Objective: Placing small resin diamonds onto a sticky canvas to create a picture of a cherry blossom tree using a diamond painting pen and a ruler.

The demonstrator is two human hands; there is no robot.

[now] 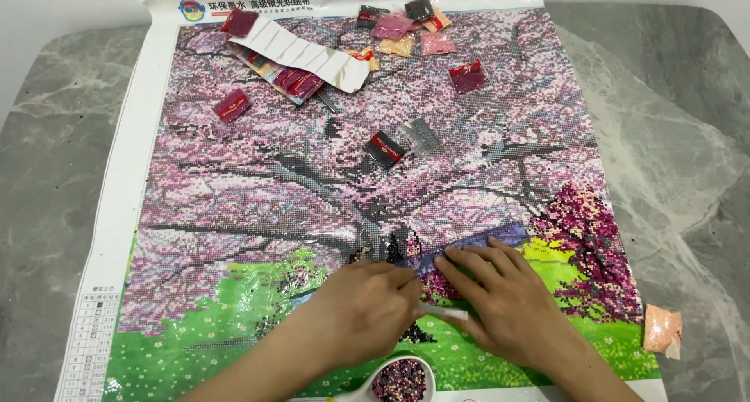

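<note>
With the left hand (pixel 363 312) curled round a white pen (pixel 447 314) and the right hand (pixel 500 293) flat, a nudge could have spilled the bead tray (pixel 398 378) at 6 o'clock.

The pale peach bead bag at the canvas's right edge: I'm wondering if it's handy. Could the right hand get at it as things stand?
Probably yes. The peach bead bag lies flat, apart from other things, just right of the right hand, with only bare canvas between them. That hand now presses on the canvas with a white pen under it, so it would have to lift first.

Bead packets (pixel 383 148) and a paper strip (pixel 312 55) lie near a pink packet (pixel 662 331).
</note>
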